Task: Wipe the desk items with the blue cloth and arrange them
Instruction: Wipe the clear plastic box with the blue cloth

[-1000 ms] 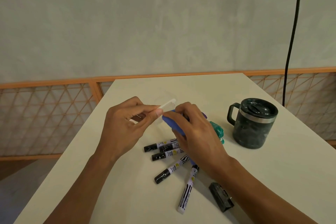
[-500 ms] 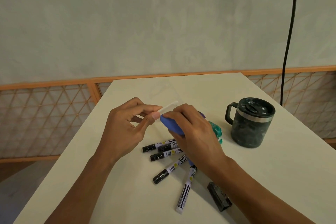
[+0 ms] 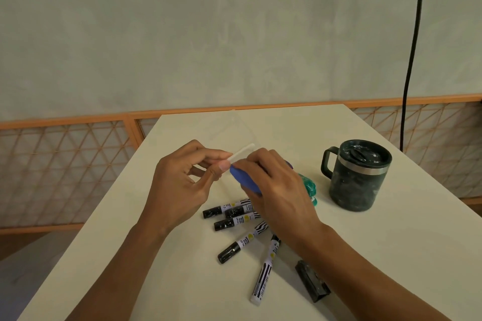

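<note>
My left hand (image 3: pixel 180 185) pinches the near end of a thin white stick-like item (image 3: pixel 243 151) above the desk. My right hand (image 3: pixel 276 187) grips the bunched blue cloth (image 3: pixel 242 177) and holds it against that item. Several black-and-white markers (image 3: pixel 236 216) lie scattered on the white desk (image 3: pixel 378 255) below my hands. A dark lidded mug (image 3: pixel 356 174) stands upright to the right. A teal object (image 3: pixel 309 186) lies partly hidden behind my right hand. A small black clip-like piece (image 3: pixel 313 284) lies near my right forearm.
A faint transparent sheet or case (image 3: pixel 232 130) lies on the desk beyond my hands. An orange-framed lattice railing (image 3: pixel 65 169) runs behind the desk. A black cable (image 3: pixel 412 47) hangs down the wall at the right.
My hands stay together around the white item; the right hand with the cloth has shifted slightly along it. The desk items have not moved.
</note>
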